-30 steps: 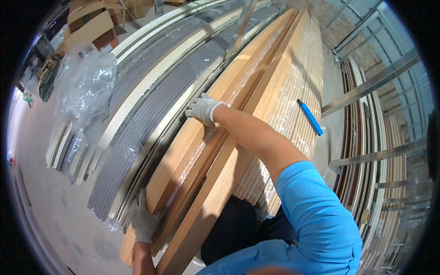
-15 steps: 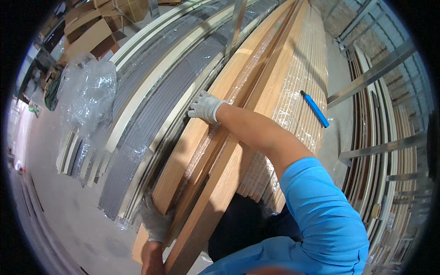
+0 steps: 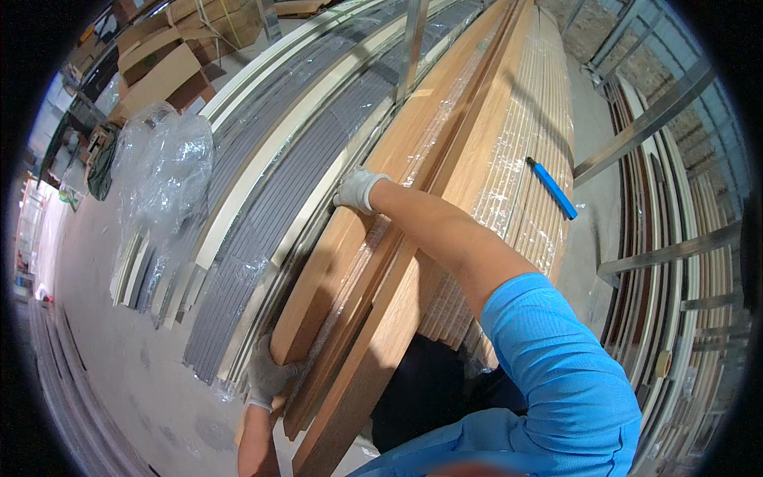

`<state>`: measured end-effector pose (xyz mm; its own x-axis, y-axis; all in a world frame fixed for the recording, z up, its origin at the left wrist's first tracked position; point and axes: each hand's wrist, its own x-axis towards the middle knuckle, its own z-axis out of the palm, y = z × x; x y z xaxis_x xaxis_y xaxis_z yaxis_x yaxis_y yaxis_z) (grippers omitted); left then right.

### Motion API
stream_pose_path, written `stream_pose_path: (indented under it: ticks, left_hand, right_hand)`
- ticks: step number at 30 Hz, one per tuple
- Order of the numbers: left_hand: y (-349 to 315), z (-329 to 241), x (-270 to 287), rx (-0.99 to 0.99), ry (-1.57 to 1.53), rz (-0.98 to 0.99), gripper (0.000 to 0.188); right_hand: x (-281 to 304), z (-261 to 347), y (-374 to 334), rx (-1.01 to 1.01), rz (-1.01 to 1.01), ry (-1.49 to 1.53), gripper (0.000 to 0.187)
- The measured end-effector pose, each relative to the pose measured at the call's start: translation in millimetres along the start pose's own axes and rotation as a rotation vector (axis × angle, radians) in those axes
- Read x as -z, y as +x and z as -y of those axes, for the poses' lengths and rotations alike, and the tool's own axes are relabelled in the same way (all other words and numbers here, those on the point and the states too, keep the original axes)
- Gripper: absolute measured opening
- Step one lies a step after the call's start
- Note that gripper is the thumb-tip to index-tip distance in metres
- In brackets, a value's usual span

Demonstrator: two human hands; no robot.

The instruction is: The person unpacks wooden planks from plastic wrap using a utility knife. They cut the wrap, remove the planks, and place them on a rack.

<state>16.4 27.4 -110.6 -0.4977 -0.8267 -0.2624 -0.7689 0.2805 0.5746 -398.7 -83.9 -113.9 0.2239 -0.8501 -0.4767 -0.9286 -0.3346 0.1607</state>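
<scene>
Left hand (image 3: 272, 371), gloved, half closed round the near end of the wood board (image 3: 322, 274), thumb side against the end face; fingertips partly hidden. Right hand (image 3: 359, 191), gloved, further up, fingers curled over the board's left edge, tips out of sight. Board lies lengthwise on the left side of the wood pile, near end under the left hand. Two spaced holds probably steady it at end and edge, against swinging or sliding.

Right of it: brown strip (image 3: 343, 354), close alongside, then second board (image 3: 369, 362), near end reaching closer to the person. Dark trouser leg (image 3: 417, 389) just beside that, so little room there. Beyond: wrapped planks (image 3: 509, 187), with blue tool (image 3: 551, 189) lying on top, probably laid there within reach.

Left: narrow dark gap along the board's edge, then grey stack (image 3: 262, 226); tight sideways. Metal post (image 3: 412, 48) stands at the left edge further up, likely limiting leftward shift. Floor (image 3: 143, 381) shows past the near ends, lower left.
</scene>
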Motion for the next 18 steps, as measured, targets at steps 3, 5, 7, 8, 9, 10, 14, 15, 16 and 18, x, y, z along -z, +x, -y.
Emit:
stream_pose_path:
  ticks: [3, 5, 7, 8, 9, 10, 14, 15, 16, 18]
  left_hand:
    - [5.0, 10.0, -2.8, -0.073, -0.043, 0.037, 0.084]
    - [9.9, 23.0, -4.6, -0.022, -0.117, 0.124, 0.083]
    - [15.9, 38.1, -7.4, 0.109, -0.251, 0.239, 0.081]
    - [18.4, 44.9, -9.4, 0.103, -0.209, 0.235, 0.081]
    - [20.3, 50.2, -11.8, 0.076, -0.182, 0.203, 0.08]
    - [21.6, 54.1, -12.9, 0.084, -0.137, 0.201, 0.08]
    - [17.0, 46.0, -13.0, 0.062, -0.233, 0.169, 0.081]
    - [13.4, 38.7, -11.9, 0.094, -0.202, 0.176, 0.082]
    - [9.9, 30.3, -10.3, 0.102, -0.182, 0.15, 0.083]
    - [-1.3, 11.2, -11.9, 0.102, -0.094, 0.068, 0.086]
  right_hand:
    - [-2.3, -3.5, -1.3, 0.015, -0.058, 0.062, 0.045]
    - [-4.3, -5.5, 0.3, 0.01, -0.058, 0.101, 0.047]
    - [-6.4, -6.8, 3.5, -0.016, -0.032, 0.105, 0.05]
    - [-7.8, -7.0, 5.2, -0.014, -0.031, 0.107, 0.045]
    - [-9.3, -7.8, 6.4, -0.014, -0.039, 0.104, 0.041]
    - [-11.1, -8.3, 7.2, -0.018, -0.038, 0.085, 0.037]
    - [-17.4, -10.1, 5.0, -0.04, -0.091, 0.081, 0.032]
    - [-18.3, -10.3, 3.4, -0.039, -0.124, 0.078, 0.031]
    - [-18.8, -10.7, 1.2, -0.047, -0.125, 0.057, 0.031]
    - [-18.1, -11.4, -3.1, -0.057, -0.121, 0.042, 0.032]
